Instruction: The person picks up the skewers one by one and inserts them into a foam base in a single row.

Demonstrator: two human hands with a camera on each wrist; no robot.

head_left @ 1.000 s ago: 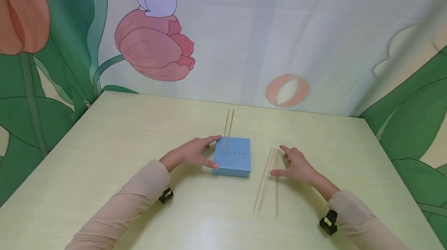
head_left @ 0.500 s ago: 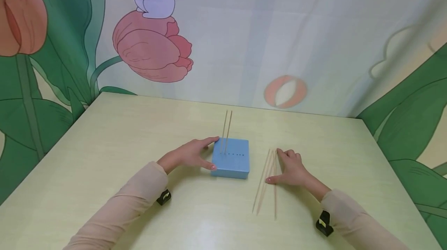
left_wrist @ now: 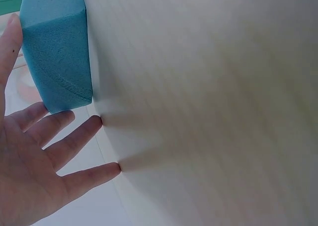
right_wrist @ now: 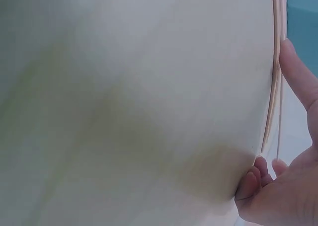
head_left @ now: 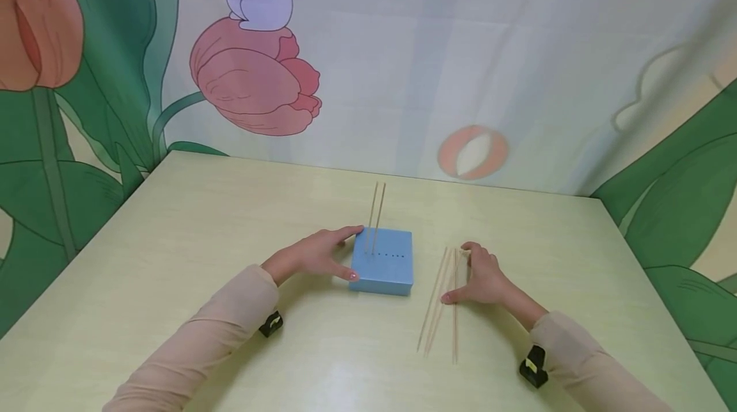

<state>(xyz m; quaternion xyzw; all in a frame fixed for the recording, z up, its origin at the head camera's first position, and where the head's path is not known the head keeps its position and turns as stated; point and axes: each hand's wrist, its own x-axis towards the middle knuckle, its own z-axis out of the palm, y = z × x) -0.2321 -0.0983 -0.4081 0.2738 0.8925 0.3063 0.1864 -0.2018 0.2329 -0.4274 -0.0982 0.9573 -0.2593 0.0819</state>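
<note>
A blue foam block (head_left: 382, 271) with a row of small holes lies on the table. Two thin wooden sticks (head_left: 377, 217) stand upright in its left holes. My left hand (head_left: 313, 253) holds the block's left side, thumb at the front corner and index finger at the back one. In the left wrist view two more fingertips rest on the table. Right of the block lie several loose wooden sticks (head_left: 434, 309), fanned toward the front. Over their far ends is my right hand (head_left: 480, 277), thumb and index finger apart, the thumb touching the sticks in the right wrist view.
The pale wooden table (head_left: 259, 207) reaches back to a printed curtain (head_left: 391, 66) with flowers and leaves. A black wrist device (head_left: 272, 324) sits under the left sleeve, and another black wrist device (head_left: 534, 367) under the right.
My right hand has moved slightly left and down over the loose sticks, its index finger reaching their far ends and then drawing back a little. The left hand and block stay put.
</note>
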